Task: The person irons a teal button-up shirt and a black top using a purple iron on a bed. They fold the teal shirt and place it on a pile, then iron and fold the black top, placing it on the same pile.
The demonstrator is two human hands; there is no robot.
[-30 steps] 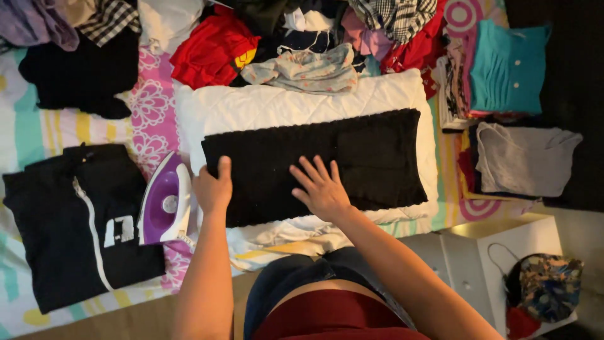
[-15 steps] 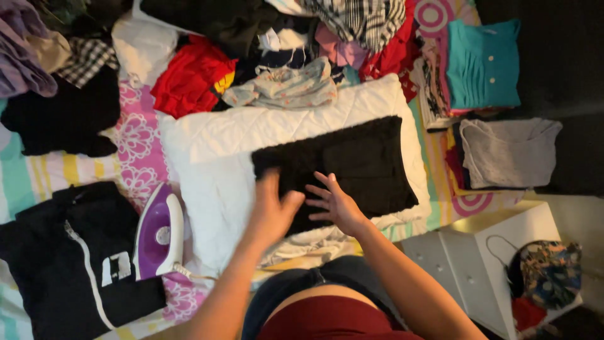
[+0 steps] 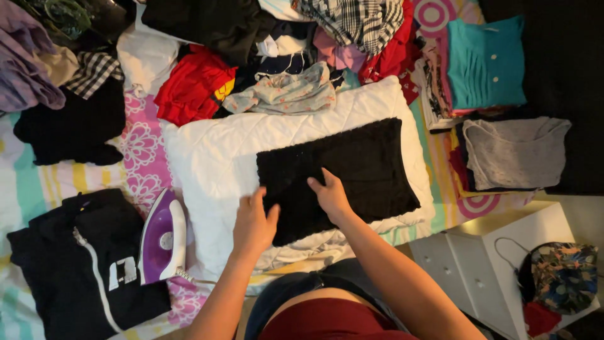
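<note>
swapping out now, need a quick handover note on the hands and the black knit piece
Left hand: open, at the near left edge of the black knit garment.
Right hand: open, flat on the garment.
The garment lies folded on the white pad. The purple iron is left of the pad, on its side and untouched.
Done: folded stacks at right, teal top and grey top.
Left: loose clothes pile behind the pad.
</note>
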